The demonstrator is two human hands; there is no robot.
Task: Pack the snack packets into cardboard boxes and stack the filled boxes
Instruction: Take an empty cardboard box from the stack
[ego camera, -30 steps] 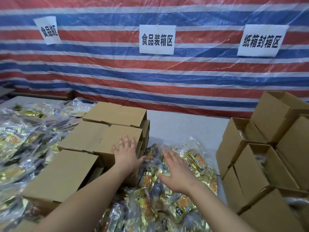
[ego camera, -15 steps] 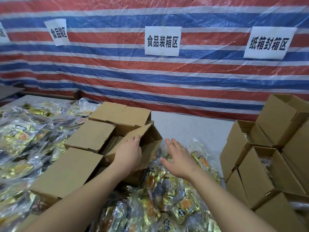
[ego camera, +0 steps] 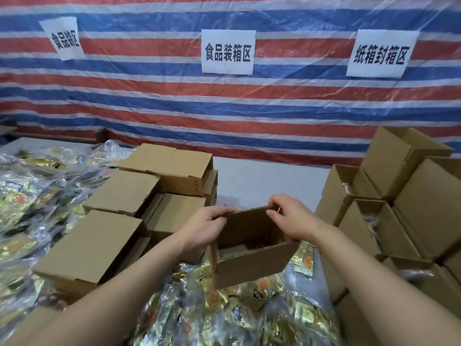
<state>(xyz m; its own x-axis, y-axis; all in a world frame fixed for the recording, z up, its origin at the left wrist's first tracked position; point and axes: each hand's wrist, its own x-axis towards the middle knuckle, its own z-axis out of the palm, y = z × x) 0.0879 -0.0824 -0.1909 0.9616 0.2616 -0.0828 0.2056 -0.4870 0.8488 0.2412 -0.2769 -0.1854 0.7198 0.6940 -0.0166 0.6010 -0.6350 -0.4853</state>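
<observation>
Both hands, left hand [ego camera: 208,227] and right hand [ego camera: 290,217], gripped the open box [ego camera: 252,245] by its 12 o'clock rim; corrugated board judged light, stiff.

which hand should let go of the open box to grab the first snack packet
Right. Both hands grip the far rim of the open box, but loose packets lie just below the right hand; the left hand sits beside closed boxes.
</observation>
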